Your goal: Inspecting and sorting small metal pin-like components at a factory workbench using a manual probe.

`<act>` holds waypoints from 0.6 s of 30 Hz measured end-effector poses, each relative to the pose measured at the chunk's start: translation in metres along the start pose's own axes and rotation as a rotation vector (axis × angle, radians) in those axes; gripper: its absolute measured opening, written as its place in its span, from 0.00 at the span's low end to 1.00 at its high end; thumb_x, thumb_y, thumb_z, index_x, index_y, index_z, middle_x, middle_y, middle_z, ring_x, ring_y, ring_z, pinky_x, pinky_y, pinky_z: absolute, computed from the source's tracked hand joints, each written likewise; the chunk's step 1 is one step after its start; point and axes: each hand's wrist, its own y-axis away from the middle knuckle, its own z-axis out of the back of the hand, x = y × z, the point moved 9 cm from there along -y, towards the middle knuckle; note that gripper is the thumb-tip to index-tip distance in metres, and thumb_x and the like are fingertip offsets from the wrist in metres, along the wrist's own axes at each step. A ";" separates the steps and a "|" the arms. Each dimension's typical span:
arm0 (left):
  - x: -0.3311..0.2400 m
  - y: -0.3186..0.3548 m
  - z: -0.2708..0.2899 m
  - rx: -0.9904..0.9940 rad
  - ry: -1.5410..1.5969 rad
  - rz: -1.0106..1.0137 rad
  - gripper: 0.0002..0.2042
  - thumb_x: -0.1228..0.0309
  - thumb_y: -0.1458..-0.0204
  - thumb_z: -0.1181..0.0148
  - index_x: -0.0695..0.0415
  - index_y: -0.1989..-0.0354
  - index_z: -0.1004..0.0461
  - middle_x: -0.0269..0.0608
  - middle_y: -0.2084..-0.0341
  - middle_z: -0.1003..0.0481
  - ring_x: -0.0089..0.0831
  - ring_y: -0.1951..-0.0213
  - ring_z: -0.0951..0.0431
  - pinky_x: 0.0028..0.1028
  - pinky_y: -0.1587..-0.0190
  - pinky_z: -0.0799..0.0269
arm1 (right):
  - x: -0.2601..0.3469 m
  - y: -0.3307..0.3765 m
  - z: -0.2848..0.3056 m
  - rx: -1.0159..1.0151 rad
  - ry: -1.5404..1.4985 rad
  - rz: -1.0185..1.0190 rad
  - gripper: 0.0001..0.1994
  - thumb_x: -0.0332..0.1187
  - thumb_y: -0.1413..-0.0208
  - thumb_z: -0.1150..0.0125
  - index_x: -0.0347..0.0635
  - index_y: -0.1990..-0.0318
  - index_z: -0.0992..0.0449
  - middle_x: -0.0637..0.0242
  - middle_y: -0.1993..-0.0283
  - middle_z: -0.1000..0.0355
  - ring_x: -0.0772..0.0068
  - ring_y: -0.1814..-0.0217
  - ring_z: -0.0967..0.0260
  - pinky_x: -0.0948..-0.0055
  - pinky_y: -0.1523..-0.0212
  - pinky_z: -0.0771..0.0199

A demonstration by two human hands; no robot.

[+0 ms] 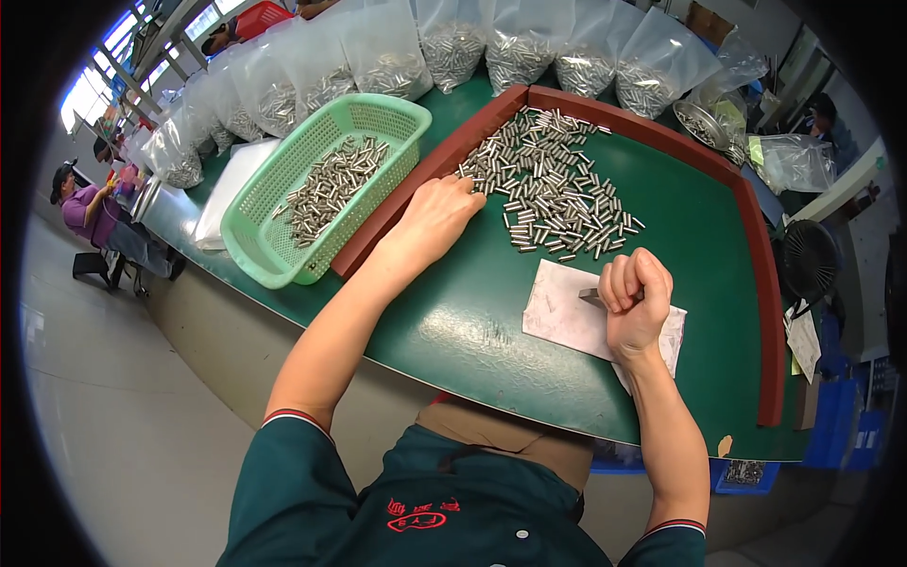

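A heap of small shiny metal pins (557, 184) lies spread over the green tabletop (472, 321). At the heap's left edge is my left hand (439, 215), its fingers bent together among the pins; what they pinch, if anything, is hidden. My right hand (638, 300) is closed in a fist above a smudged white sheet (567, 307). From the left side of that fist sticks out the end of a grey metal piece (590, 294); the fingers cover the rest. To the left of my left hand stands a light green perforated plastic basket (255, 222) with more pins in it.
Dark red rails (770, 312) border the work area. Clear plastic bags (453, 52) of pins line the back. A metal bowl (701, 128) of pins and a black fan (811, 260) stand at the right. Another person (94, 208) sits at far left.
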 end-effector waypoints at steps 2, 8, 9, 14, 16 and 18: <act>0.000 -0.002 -0.001 0.011 -0.006 -0.001 0.03 0.81 0.66 0.48 0.62 0.79 0.31 0.43 0.78 0.33 0.40 0.70 0.31 0.36 0.68 0.33 | 0.000 -0.001 0.000 0.008 0.021 0.001 0.19 0.34 0.46 0.58 0.44 0.88 0.50 0.72 0.91 0.55 0.82 0.89 0.62 0.80 0.88 0.59; 0.000 -0.005 -0.002 0.062 0.043 0.021 0.02 0.77 0.61 0.45 0.62 0.78 0.30 0.44 0.78 0.32 0.42 0.70 0.29 0.36 0.68 0.33 | 0.001 -0.003 0.003 -0.004 0.009 0.005 0.18 0.33 0.47 0.57 0.44 0.88 0.50 0.72 0.91 0.54 0.82 0.89 0.62 0.80 0.88 0.60; -0.001 -0.006 0.000 0.056 0.040 0.017 0.02 0.77 0.61 0.45 0.62 0.78 0.30 0.44 0.78 0.32 0.42 0.70 0.29 0.36 0.68 0.33 | 0.001 -0.003 0.002 -0.003 0.005 0.003 0.18 0.33 0.47 0.58 0.44 0.88 0.49 0.72 0.91 0.54 0.83 0.89 0.62 0.80 0.88 0.60; -0.031 -0.030 -0.001 0.084 0.904 0.135 0.05 0.75 0.56 0.44 0.64 0.73 0.31 0.42 0.81 0.29 0.31 0.76 0.28 0.27 0.70 0.33 | 0.002 -0.001 0.006 -0.033 0.003 0.005 0.18 0.33 0.47 0.58 0.44 0.88 0.49 0.72 0.92 0.54 0.83 0.90 0.61 0.81 0.88 0.59; -0.045 -0.039 -0.009 0.067 1.267 0.208 0.05 0.74 0.52 0.45 0.63 0.71 0.30 0.31 0.78 0.30 0.17 0.74 0.31 0.20 0.70 0.34 | 0.001 0.000 0.005 -0.038 -0.010 -0.009 0.18 0.33 0.46 0.58 0.44 0.88 0.49 0.72 0.91 0.54 0.83 0.90 0.61 0.81 0.88 0.59; -0.056 -0.044 -0.015 0.043 1.526 0.235 0.04 0.76 0.51 0.46 0.63 0.69 0.31 0.33 0.75 0.29 0.18 0.72 0.30 0.19 0.67 0.32 | 0.000 0.001 0.005 -0.049 -0.026 -0.019 0.18 0.33 0.46 0.58 0.44 0.88 0.49 0.72 0.91 0.54 0.83 0.89 0.61 0.81 0.88 0.59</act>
